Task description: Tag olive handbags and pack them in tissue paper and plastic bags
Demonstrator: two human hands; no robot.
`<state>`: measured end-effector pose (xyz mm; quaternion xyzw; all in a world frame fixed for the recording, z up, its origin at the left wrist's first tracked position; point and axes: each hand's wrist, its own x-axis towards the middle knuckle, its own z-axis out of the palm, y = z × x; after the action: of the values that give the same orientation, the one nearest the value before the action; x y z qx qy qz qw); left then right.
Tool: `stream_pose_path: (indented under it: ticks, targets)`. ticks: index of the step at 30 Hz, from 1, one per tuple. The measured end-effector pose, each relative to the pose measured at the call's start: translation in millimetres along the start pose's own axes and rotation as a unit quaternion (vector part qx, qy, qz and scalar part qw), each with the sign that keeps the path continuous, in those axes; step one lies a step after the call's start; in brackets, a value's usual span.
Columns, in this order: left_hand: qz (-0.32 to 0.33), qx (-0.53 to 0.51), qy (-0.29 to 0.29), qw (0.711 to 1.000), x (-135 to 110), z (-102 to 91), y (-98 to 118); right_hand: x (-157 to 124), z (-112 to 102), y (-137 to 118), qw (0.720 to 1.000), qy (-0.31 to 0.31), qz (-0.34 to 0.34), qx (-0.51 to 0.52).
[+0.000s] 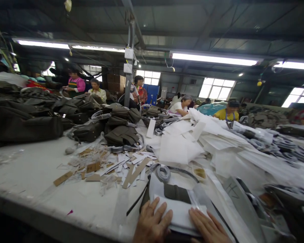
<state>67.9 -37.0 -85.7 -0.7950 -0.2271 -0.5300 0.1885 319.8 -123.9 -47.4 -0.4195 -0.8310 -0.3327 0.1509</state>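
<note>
While the left hand [152, 222] rests loosely spread fingers on a white sheet [180, 213], the right hand [209, 224] lies flat on it too, fingers close together, neither gripping anything. Dark bag [177, 193]'s partly under that sheet, near side of the table [40, 189], card scraps [135, 170] off left.

Left hand [153, 219], fingers spread, and right hand [207, 224], fingers together, both laid flat on white sheet [179, 214] over dark bag [176, 193] near front edge of bench [91, 202]. Wrapped strap coil [163, 173] at bag's far end. Left of bag: scattered card strips [138, 171], brown and white. Beyond: loose pile of white paper [173, 148], heap of dark bags [121, 135] further left. Several co-workers [180, 107] behind piles. Tube light [214, 59] overhead, upright post [128, 84] with sockets.
</note>
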Motion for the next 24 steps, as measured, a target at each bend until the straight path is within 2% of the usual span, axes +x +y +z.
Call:
stream_pose_path:
  ticks: [1, 3, 5, 7, 11, 16, 20, 24]
  targets:
    - [-0.013, -0.006, -0.017, 1.0, 4, -3.0, 6, 7, -6, -6, 1.0, -0.002, 0.027, 0.012]
    - [-0.017, -0.027, -0.135, 0.99, 14, -16.4, 7, 24, -12, -25, 0.994, -0.022, 0.09, 0.054]
    - [0.0, -0.075, -0.219, 0.973, 22, -31.9, -6, 38, -9, -46, 0.985, -0.022, 0.142, 0.097]
    - [0.014, -0.107, -0.264, 0.958, 27, -41.8, -24, 46, -1, -60, 0.977, -0.021, 0.174, 0.121]
    - [0.022, -0.128, -0.265, 0.955, 18, -42.4, -45, 48, 10, -68, 0.974, -0.021, 0.188, 0.126]
    - [0.001, -0.101, -0.225, 0.969, -2, -37.8, -36, 46, 16, -74, 0.974, -0.009, 0.196, 0.111]
    - [0.043, -0.041, -0.261, 0.964, -8, -49.3, -27, 46, 14, -81, 0.975, 0.005, 0.195, 0.103]
    - [0.103, -0.001, -0.282, 0.954, -2, -57.0, -30, 50, 7, -87, 0.972, -0.008, 0.209, 0.111]
